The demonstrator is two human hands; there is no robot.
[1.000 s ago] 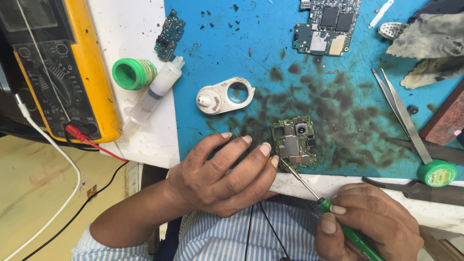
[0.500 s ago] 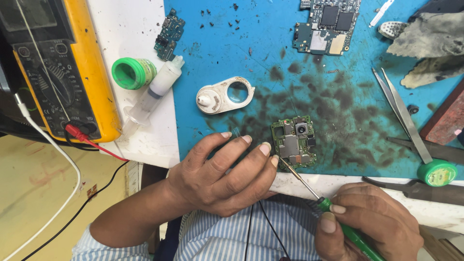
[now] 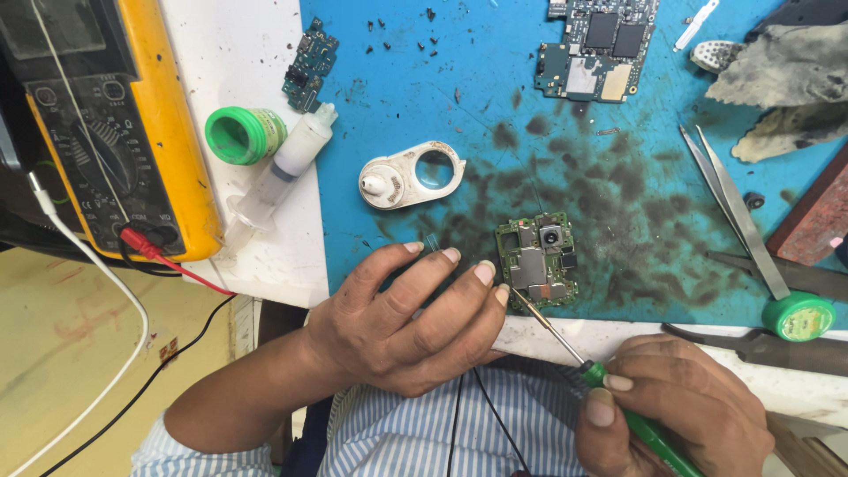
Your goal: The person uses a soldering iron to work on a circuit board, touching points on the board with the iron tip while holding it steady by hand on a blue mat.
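A blue work mat [image 3: 424, 79], stained with dark smudges, covers most of the bench, and every place here is told from it. Off its left edge, on the white bench top, stands a yellow multimeter [image 3: 115, 132] with a red lead plugged in at its lower end. The left hand [image 3: 406, 322] reaches over the mat's near edge, fingers spread and curled, their tips pressing on the left side of a small green circuit board [image 3: 537, 261] that lies flat on the mat's near middle, in the darkest stains. The right hand [image 3: 676, 411] sits just off the mat's near edge, closed around the green handle of a screwdriver [image 3: 574, 349], whose thin shaft slants up and left so that its tip meets the board's lower left corner. A larger circuit board [image 3: 601, 49] lies at the mat's far edge. Tweezers [image 3: 733, 208] rest on the mat's right side, points towards the far edge. A white plastic ring-shaped part [image 3: 411, 175] lies on the mat left of centre. A syringe [image 3: 283, 172] lies just off the mat's left edge, with a green round tub [image 3: 245, 134] beside it.
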